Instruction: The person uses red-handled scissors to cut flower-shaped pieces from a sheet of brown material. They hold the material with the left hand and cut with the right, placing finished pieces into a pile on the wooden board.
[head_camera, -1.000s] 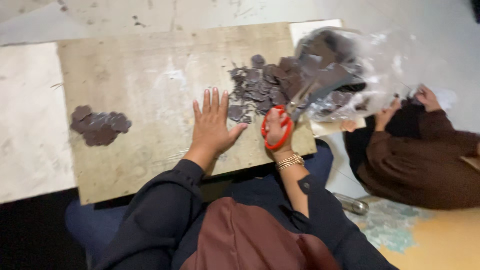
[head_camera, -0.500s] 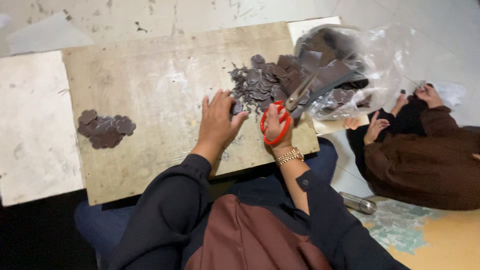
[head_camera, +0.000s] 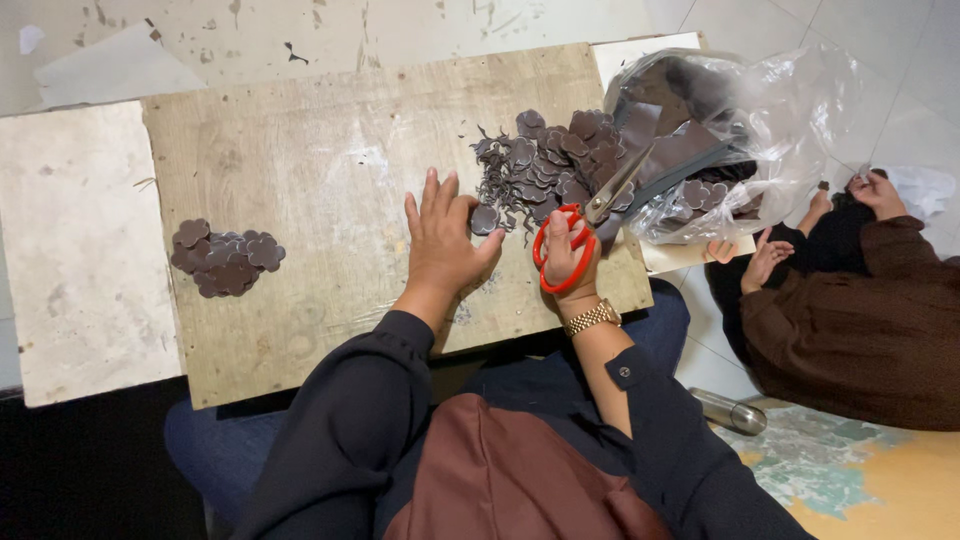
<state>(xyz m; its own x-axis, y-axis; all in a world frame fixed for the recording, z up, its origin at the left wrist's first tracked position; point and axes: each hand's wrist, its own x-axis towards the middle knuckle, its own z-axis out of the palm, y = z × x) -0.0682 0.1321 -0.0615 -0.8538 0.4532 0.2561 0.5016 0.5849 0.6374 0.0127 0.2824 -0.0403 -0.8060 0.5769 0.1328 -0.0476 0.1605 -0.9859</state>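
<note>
Left hand (head_camera: 442, 240): laid palm-down on the wooden board (head_camera: 330, 180), fingers (head_camera: 432, 192) spread and nearly straight; nothing is gripped. The fingertips lie just beside the nearest loose flower-shaped piece (head_camera: 484, 219).

Right hand (head_camera: 568, 255): fingers closed through the red handles of the scissors (head_camera: 585, 225); the scissors are held firmly. Blades are pointed up and to the right, toward the plastic bag; whether the blades are parted cannot be told.

Cut pieces, main heap (head_camera: 545, 165): dark brown flower shapes and thin offcuts, piled on the board's upper right area, between the 2 hands and the bag, touching the scissor blades.

Cut pieces, small pile (head_camera: 225, 262): same dark brown shapes, stacked on the board's left part, well apart from both hands.

Plastic bag (head_camera: 790, 110): clear, crumpled, at the board's right edge; dark brown sheet material (head_camera: 680, 150) and more shapes are seen inside.

Board: light wood, set across the lap, overlapping a pale slab (head_camera: 70, 250) on the left.

Wristwatch (head_camera: 592, 317): gold-coloured, worn on the right wrist.

Other person (head_camera: 860, 310): seated on the floor at right in brown sleeves, 2 hands near the bag.

Metal cylinder (head_camera: 728, 411): lying on the floor beside the lap.
</note>
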